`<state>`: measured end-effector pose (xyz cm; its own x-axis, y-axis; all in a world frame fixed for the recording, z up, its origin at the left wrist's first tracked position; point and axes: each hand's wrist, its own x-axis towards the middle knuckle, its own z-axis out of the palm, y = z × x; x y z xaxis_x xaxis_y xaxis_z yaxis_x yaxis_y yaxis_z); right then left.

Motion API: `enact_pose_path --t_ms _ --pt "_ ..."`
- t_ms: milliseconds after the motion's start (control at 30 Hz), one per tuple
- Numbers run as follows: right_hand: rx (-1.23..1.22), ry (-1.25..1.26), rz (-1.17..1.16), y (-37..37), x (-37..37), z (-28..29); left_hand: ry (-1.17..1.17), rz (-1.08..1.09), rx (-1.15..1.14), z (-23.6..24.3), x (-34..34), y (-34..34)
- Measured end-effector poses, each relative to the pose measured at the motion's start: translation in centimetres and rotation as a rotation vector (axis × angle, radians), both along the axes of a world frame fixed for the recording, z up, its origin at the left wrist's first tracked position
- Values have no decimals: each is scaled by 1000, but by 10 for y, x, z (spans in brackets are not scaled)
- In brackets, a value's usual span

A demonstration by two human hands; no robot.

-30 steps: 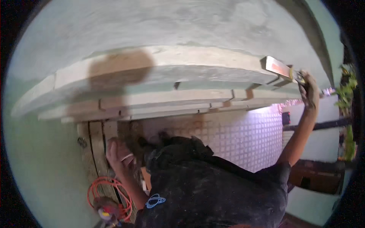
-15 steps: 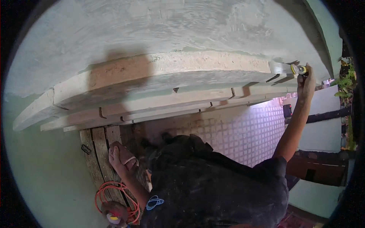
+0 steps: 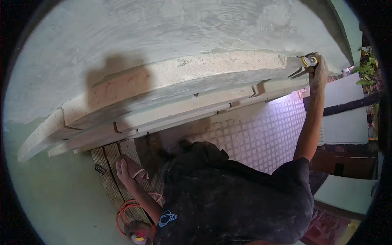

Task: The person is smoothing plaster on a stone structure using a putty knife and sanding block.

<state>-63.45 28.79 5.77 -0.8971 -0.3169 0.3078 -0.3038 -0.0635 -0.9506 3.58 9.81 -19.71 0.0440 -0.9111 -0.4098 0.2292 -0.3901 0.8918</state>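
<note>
Reaching up and out to the far right, the right hand [image 3: 317,73] is curled shut around a small yellow-and-silver tool [image 3: 309,61], pressing it against the end of the moulded plaster ledge [image 3: 183,85] where that meets the wall. What kind of tool it is cannot be told at this size. The left hand is out of view.

That ledge runs as a long stepped band across the picture, bowed by the lens: a thick, rough, sandy upper course with a crumbled top edge, and thinner, smoother strips beneath it, notched at intervals. Above it spreads a grey plastered wall [image 3: 183,28] with faint trowel swirls, carrying the dark shadow of a head and shoulders.

Below, a bare foot in a thong sandal [image 3: 130,171] stands on a ribbed wooden plank [image 3: 108,179]. A coil of orange cable [image 3: 126,212] lies near the plank's lower end. Checker-patterned floor tiles [image 3: 261,134] shine pale under the arm, and the person's dark, dust-flecked shirt [image 3: 232,204] fills the lower middle.
</note>
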Motion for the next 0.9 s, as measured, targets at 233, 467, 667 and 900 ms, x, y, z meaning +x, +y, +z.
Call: enact_pose_path --t_ms 233,467,667,900 --pt "-64 149 -148 -42 79 16 -85 68 -24 4 27 -15" --pt "-111 65 -16 -98 164 6 125 11 -14 -6 84 -31" --pt "-133 278 61 -141 218 7 19 120 -45 -3 123 -31" --pt "-239 252 22 -174 308 30 -42 198 -75 24 156 -17"
